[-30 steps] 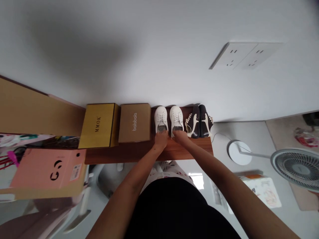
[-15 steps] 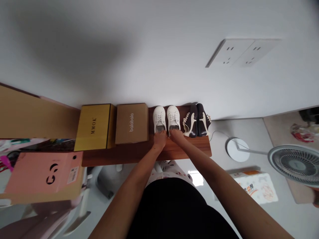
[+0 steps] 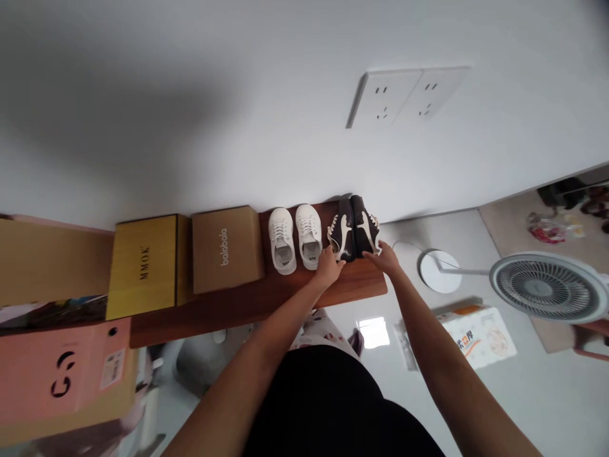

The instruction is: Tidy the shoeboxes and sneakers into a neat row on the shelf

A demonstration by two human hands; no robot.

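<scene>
A pair of dark brown sneakers with cream stripes and laces stands on the wooden shelf, heels toward me. At the heel of the left dark sneaker [image 3: 346, 222] is my left hand [image 3: 329, 268], thumb and fingers apart. My right hand [image 3: 384, 258] spreads its thumb and fingers at the outer heel of the right dark sneaker [image 3: 364, 228]. Whether either hand presses on its sneaker is hard to see. Just left of them, a white sneaker [image 3: 309, 231] and its mate [image 3: 281, 238] stand side by side, untouched.
On the wooden shelf [image 3: 228, 314] are a brown box [image 3: 223, 254] and a yellow box [image 3: 143, 266]. A pink box [image 3: 57, 374] lies lower left. A fan [image 3: 547, 289] and a white package [image 3: 480, 336] are at right. Sockets [image 3: 409, 92] sit on the wall behind.
Both hands have left the heels of the white sneakers and moved right to the dark sneakers. The view has shifted right.
</scene>
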